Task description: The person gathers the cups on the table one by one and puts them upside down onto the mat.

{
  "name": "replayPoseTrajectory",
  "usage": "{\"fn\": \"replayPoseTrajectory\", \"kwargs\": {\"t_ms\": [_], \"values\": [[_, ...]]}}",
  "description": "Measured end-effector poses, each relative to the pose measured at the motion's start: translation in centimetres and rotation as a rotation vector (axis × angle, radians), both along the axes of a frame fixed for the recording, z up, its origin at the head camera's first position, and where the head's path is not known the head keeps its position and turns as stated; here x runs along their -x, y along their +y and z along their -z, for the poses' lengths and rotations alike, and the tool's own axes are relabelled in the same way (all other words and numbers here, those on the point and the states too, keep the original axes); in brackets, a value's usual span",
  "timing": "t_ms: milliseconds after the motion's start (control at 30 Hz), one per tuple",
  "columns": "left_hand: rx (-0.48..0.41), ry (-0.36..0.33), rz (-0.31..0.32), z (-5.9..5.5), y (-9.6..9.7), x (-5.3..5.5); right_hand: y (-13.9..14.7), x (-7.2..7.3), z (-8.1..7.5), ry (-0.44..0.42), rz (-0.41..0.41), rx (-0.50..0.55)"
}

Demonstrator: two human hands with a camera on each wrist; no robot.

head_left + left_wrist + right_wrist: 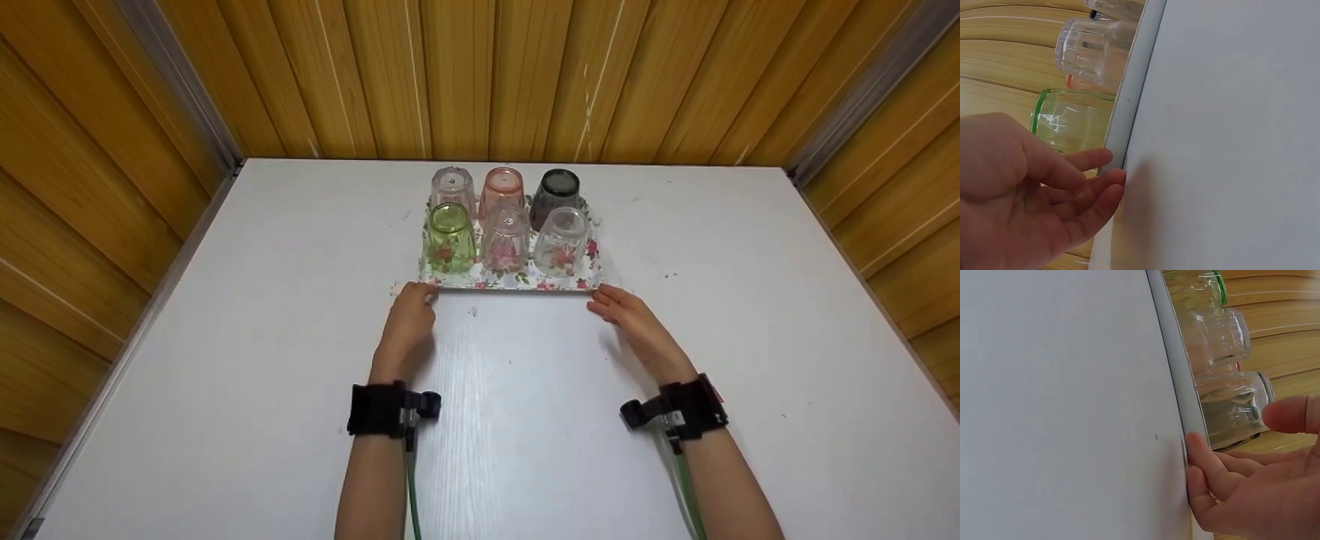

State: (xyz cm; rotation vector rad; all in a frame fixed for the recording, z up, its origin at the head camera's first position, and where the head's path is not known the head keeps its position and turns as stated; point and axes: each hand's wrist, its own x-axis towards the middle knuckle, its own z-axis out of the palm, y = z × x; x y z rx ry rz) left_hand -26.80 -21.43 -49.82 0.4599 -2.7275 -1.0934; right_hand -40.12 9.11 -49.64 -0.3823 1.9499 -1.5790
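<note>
A floral tray [525,282] lies on the white table with several upside-down glasses in two rows. The front row has a green glass [451,240], a clear fluted glass [506,241] and another clear glass [562,244]. Behind stand a clear faceted glass [453,191], an orange-pink glass [503,192] and a dark grey glass [556,199]. My left hand [410,319] is at the tray's front left corner, fingertips right at its edge. At the front right corner, the fingertips of my right hand [637,322] touch the tray edge, thumb [1289,415] raised apart.
Wood-patterned panels [525,82] rise behind the white table [510,420] and on both sides. Black wrist straps [377,410] with small cameras and green cables sit on both forearms. A few small dark marks dot the tabletop.
</note>
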Motion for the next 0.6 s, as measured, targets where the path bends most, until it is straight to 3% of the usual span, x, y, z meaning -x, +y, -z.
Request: {"fn": "replayPoseTrajectory", "kwargs": {"t_ms": [200,300,367,433,500,600], "values": [[-0.034,-0.024,0.021,0.0,-0.3,0.2,-0.2,0.1,0.1,0.017,-0.022,0.006],[-0.013,-0.052,0.037,-0.2,-0.1,0.0,-0.7,-0.2,-0.2,0.11,-0.011,-0.053],[0.061,-0.048,0.037,-0.7,0.4,-0.2,-1.1,-0.7,-0.6,0.26,0.021,-0.147],[0.184,0.0,0.022,-1.6,1.3,-0.4,-1.6,-1.7,-1.4,0.485,0.074,-0.248],[0.293,0.049,-0.002,-2.9,2.3,-0.6,-1.9,-3.0,-2.6,0.718,0.125,-0.314],[0.397,0.136,-0.015,-5.4,4.0,-1.4,-2.3,-5.1,-4.5,0.963,0.151,-0.322]]}}
